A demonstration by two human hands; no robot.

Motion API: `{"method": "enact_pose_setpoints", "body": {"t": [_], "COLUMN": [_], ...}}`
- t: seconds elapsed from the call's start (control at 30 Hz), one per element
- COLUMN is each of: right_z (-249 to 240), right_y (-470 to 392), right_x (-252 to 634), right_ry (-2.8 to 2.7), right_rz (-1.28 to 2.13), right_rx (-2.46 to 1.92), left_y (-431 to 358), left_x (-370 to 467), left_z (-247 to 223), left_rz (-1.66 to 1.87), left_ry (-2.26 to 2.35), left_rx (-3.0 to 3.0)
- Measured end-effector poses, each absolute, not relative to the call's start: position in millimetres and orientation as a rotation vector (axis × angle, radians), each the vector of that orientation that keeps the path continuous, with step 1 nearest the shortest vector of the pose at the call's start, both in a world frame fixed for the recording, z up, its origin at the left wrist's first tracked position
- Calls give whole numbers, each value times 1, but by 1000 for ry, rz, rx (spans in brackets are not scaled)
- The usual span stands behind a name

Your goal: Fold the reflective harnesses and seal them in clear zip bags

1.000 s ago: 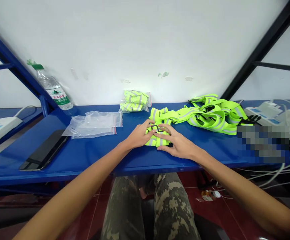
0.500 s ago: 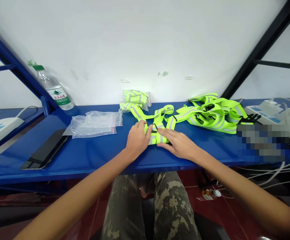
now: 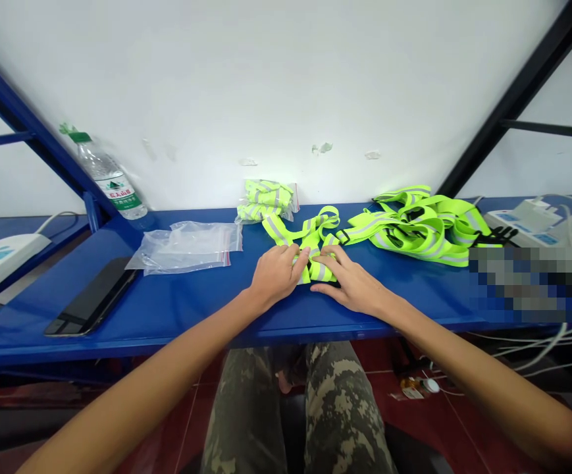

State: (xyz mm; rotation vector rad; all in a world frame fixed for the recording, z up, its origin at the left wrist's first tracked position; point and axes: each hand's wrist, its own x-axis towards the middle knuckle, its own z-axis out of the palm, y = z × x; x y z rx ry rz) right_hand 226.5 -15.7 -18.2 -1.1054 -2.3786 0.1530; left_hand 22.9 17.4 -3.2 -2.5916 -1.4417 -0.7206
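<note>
A neon-yellow reflective strap harness point(image 3: 322, 271) with grey stripes and black buckles lies partly folded at the front of the blue table. My left hand point(image 3: 278, 271) is closed on its left side, fingers curled over the straps and partly hidden. From the right, my right hand point(image 3: 349, 280) grips the folded part with bent fingers, thumb low at the front edge. Loose straps point(image 3: 278, 228) spread out behind my hands. One strap runs right toward a heap of the same neon straps point(image 3: 418, 227) with black clips.
Clear zip bags point(image 3: 189, 247) lie left of my hands, beside a black phone point(image 3: 93, 296). A bag packed with neon straps point(image 3: 267, 199) is against the wall. A water bottle point(image 3: 116, 184) stands back left. White power strips point(image 3: 4, 263) and cables flank the table.
My left hand has shifted slightly right over the folded straps. My right hand's fingers have bent more, and the straps between the hands have been drawn in a little.
</note>
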Motion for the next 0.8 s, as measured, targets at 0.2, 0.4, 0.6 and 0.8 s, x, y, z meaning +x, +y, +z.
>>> {"method": "enact_pose_setpoints", "body": {"t": [0.2,0.4,0.6,0.8], "right_z": [-15,-13,-12,-17], "right_y": [-8,4,8,8], "right_x": [223,220,219,212], "right_ry": [-2323,-2292,-2191,-2063], "right_rz": [218,254,399,388], "right_rx": [-1037,-1075,-1112,-1140], "left_y": [14,6,21,36], "left_x": [26,23,23,23], "left_z": [-6,-7,-8,-1], "left_rz": [-1021,-1003,-942,-1129], "left_ry": [-1445,-1238,-1403,-1715], "left_rx": [-2500,-2301,-2404,-2665]}}
